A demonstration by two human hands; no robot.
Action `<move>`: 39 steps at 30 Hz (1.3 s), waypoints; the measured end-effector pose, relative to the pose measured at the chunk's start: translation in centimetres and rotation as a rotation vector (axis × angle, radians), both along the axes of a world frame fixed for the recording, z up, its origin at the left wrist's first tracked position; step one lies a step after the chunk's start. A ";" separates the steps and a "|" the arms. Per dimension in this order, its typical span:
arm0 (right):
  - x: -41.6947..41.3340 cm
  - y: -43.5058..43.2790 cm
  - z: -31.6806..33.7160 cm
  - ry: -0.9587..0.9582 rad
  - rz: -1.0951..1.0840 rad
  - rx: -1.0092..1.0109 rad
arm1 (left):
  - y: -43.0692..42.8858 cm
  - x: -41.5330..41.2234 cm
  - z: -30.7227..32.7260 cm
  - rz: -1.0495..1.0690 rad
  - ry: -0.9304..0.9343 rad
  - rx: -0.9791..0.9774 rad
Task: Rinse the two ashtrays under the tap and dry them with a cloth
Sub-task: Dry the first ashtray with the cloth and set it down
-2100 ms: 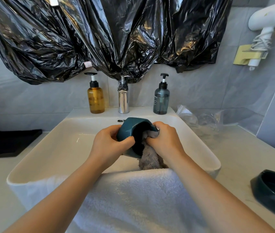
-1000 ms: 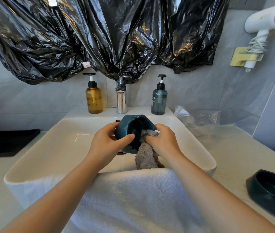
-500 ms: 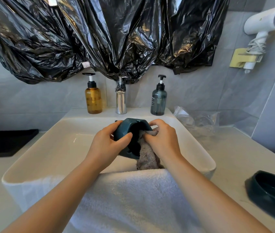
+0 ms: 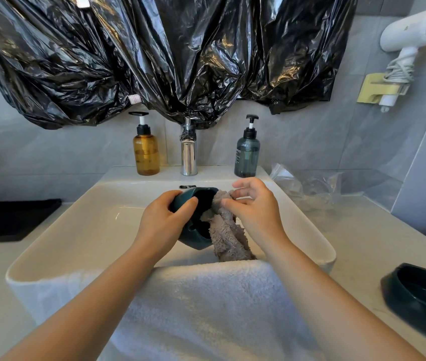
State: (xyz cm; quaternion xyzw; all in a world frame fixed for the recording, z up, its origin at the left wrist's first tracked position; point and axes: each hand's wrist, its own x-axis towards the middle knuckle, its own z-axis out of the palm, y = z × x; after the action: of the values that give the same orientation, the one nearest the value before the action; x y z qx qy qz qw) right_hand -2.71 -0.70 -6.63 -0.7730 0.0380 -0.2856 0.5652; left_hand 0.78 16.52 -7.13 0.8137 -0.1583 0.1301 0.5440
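1. Grips the teal ashtray (image 4: 192,239) with the left hand (image 4: 163,226): fingers curled over the far rim, thumb laid along the near rim, wrapped tight round the body.
2. Holds that ashtray above the white sink (image 4: 84,230), about midway across it, tipped on its side with the hollow facing right.
3. Pinches the grey cloth (image 4: 228,242) with the right hand (image 4: 257,213) between thumb and forefinger, right at the ashtray's mouth; other fingers lifted and loosely spread, touching nothing.
4. Upper end of the cloth pushed into the hollow of the ashtray; the rest hanging down behind the white towel (image 4: 206,308) draped over the sink's near edge.
5. Second ashtray (image 4: 420,295), dark, upright on the pale counter (image 4: 363,230) at the near right, well apart from both hands.
6. At the far edge of the sink, a chrome tap (image 4: 189,157) in the middle, an amber pump bottle (image 4: 146,155) just left of it and a grey-blue pump bottle (image 4: 247,157) just right.
7. Above these, crumpled black plastic sheeting (image 4: 154,61) across the wall.
8. Far right on the wall, a white hair dryer (image 4: 412,29) in a yellow holder.
9. On the counter, a black mat (image 4: 11,220) at the left and a clear plastic bag (image 4: 308,186) at the far right, beside the sink.
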 end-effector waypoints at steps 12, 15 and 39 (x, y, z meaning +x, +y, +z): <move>0.1 0.4 -0.4 -0.068 0.042 -0.125 | -0.1 -0.5 0.2 -0.036 0.061 0.005; 0.0 0.3 -0.5 -0.083 -0.100 -0.303 | 0.0 -0.4 0.3 -0.008 0.067 -0.035; 0.4 0.4 -0.9 0.126 0.033 -0.289 | 0.5 0.2 0.3 -0.214 0.570 -0.125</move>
State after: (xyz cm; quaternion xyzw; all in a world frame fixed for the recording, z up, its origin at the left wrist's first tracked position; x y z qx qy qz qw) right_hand -2.29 -0.25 -7.54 -0.8632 0.0194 -0.2297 0.4491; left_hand 1.01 17.07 -6.85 0.7609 -0.0758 -0.1518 0.6262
